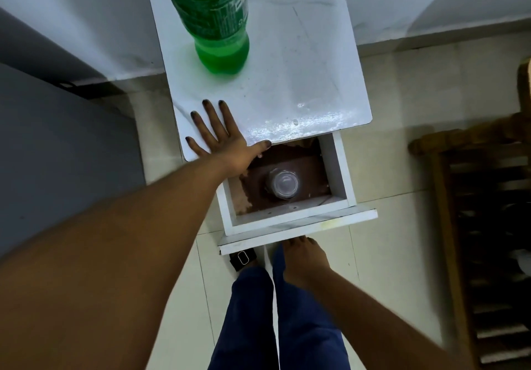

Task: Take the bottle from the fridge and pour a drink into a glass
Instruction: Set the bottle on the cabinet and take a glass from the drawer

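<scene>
both forearms fill the bottom of the shot, reaching forward and down from the camera. left hand (221,136) is spread flat, palm down, on the near left corner of the white table top (301,67), fingers fanned out and the thumb lying along the front edge right above the drawer. right hand (304,257) sits just below the front panel of the open drawer (339,168), fingers pointing toward it; they look loosely together, but can't tell if they're actually gripping the panel or only touching it, it's blurry there.

green bottle (214,16) stands upright on the far left part of the table top, well apart from the left hand, its top cut off by the frame. glass (283,184) is lying on the brown floor of the pulled-out drawer, roughly in the middle, mouth or base toward the camera, hard to say which.

person's legs in blue trousers (287,326) stand on pale floor tiles. some wooden slatted furniture (488,226) is off to the right, and a grey fridge (57,139) on the left.
</scene>
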